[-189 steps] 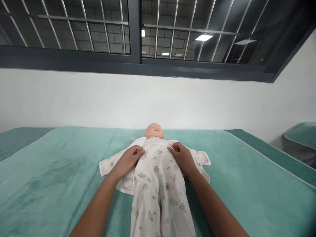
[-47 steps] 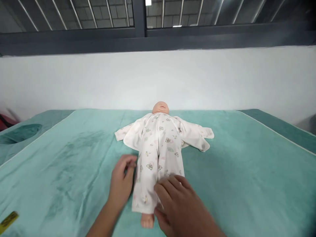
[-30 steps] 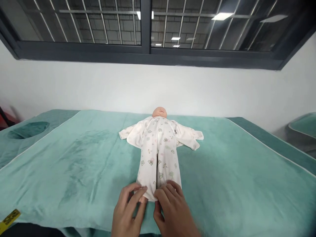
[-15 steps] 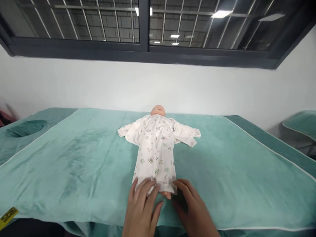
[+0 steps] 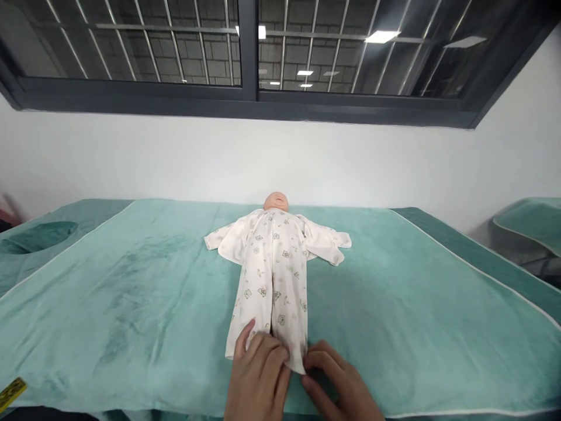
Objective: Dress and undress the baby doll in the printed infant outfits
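Observation:
A baby doll (image 5: pixel 276 201) lies on its back, its head toward the wall. White patterned baby trousers (image 5: pixel 258 269) cover its front down to the feet, both legs pointing at me. A white baby top (image 5: pixel 323 238) with sleeves spread wide shows on both sides of the chest. My left hand (image 5: pixel 258 374) has its fingers curled over the inner edge of the right-side leg hem, with the index finger raised. My right hand (image 5: pixel 339 383) pinches the outer corner of that same hem. The doll's feet are hidden.
A green plush cover (image 5: pixel 144 292) with white piping lies over the bed. A face hole (image 5: pixel 39 237) is at the far left. Behind stand a white wall (image 5: pixel 175 155) and a dark-framed barred window (image 5: pixel 256 52). A yellow label (image 5: pixel 12 393) is at bottom left.
The trouser legs have been drawn toward me and separated, covering the foot that showed before. Both hands have moved slightly lower, their fingers now closed on the right-side hem. The camera view has shifted slightly.

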The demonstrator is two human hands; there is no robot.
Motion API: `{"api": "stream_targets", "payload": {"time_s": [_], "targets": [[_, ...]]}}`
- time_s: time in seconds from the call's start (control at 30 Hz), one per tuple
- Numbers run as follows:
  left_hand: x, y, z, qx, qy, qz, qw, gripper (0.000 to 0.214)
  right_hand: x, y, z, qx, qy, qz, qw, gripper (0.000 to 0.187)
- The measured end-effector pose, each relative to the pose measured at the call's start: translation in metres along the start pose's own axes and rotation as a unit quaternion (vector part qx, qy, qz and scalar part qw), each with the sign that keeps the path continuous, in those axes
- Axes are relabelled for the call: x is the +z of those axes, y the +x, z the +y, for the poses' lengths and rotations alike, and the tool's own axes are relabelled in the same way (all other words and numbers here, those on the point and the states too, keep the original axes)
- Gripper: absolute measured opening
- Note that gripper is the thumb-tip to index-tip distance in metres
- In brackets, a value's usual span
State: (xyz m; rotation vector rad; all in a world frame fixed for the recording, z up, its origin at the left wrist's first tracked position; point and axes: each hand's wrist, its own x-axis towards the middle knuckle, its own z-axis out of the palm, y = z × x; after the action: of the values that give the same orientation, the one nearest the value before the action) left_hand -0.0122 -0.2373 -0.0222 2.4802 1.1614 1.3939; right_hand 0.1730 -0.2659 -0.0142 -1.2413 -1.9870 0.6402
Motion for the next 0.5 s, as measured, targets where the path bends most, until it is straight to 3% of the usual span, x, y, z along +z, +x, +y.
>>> {"api": "stream_targets", "payload": {"time_s": [0.13, 0.23, 0.37, 0.5], "targets": [[-0.020, 0.004, -0.034, -0.065, -0.003, 0.047, 0.997, 0.012, -0.025, 0.026, 0.025, 0.052, -0.061, 0.049, 0.996, 0.017], [-0.026, 0.021, -0.080, -0.160, 0.070, 0.043, 0.984, 0.019, -0.037, 0.070, 0.054, 0.010, -0.148, 0.076, 0.986, 0.023], [-0.009, 0.054, -0.131, -0.132, 0.193, -0.068, 0.970, 0.034, -0.034, 0.133, 0.082, -0.061, -0.241, 0.059, 0.967, 0.032], [0.017, 0.085, -0.142, -0.083, 0.173, -0.106, 0.976, 0.037, -0.027, 0.159, 0.088, -0.111, -0.274, 0.066, 0.953, 0.030]]}}
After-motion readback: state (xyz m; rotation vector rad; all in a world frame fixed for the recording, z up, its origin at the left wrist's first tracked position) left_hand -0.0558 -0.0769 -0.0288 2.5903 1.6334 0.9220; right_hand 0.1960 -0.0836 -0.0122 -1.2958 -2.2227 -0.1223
